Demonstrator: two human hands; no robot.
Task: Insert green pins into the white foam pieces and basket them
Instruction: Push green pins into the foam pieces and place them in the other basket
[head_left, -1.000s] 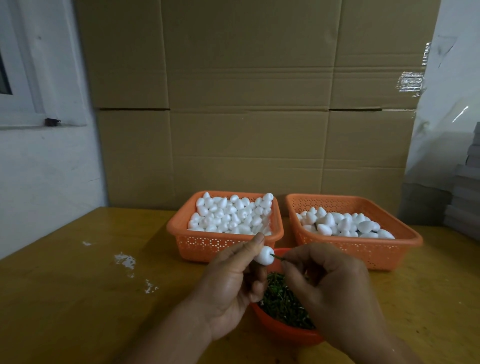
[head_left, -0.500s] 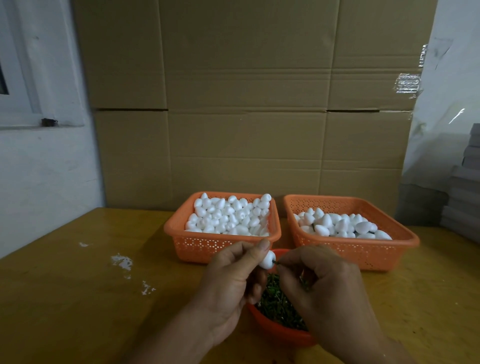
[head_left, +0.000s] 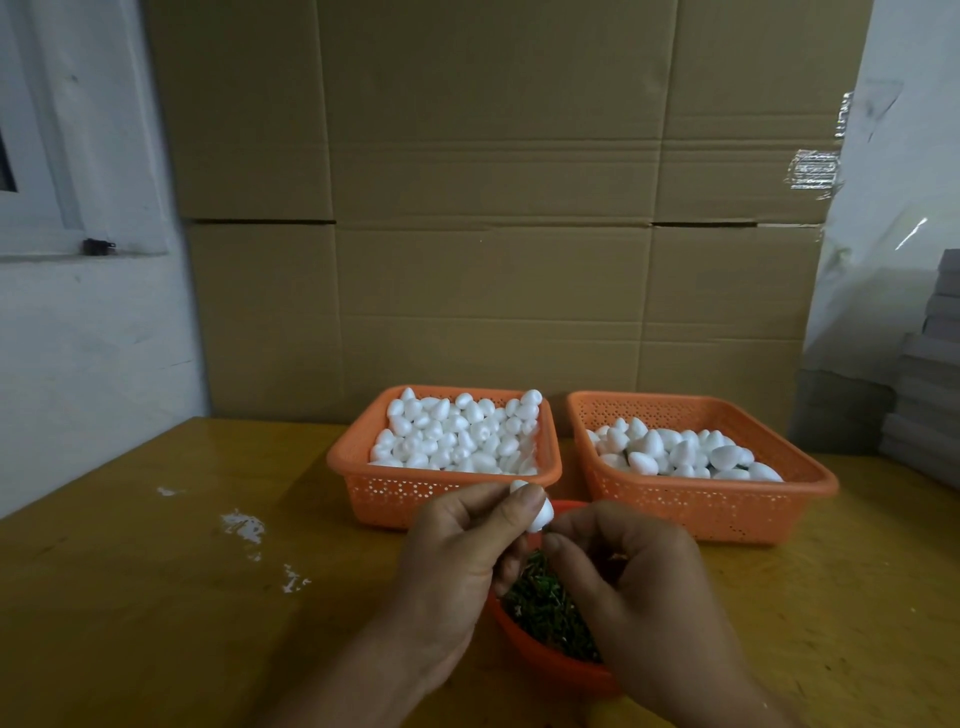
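the cardboard wall (head_left: 493, 208) stands behind my wooden table (head_left: 156, 597), and on the table sit the left basket (head_left: 395, 499), heaped with plain foam pieces, and the right basket (head_left: 727, 514), lower filled and showing bits of green among its pieces. nearer me is the red bowl (head_left: 550, 670) of green pins (head_left: 545, 608). my left hand (head_left: 457, 561) pinches the foam piece (head_left: 540, 514) between thumb and fingers above the bowl. my right hand (head_left: 639, 582) is just right of it, fingertips closed together against the piece's lower right end. the pin itself is hidden, so i judge it nearly home. the piece's long axis tilts down toward the right hand, and the right basket lies beyond and to the right, nearer that hand. a second ago a stretch of pin showed between the two hands; now that gap has closed.
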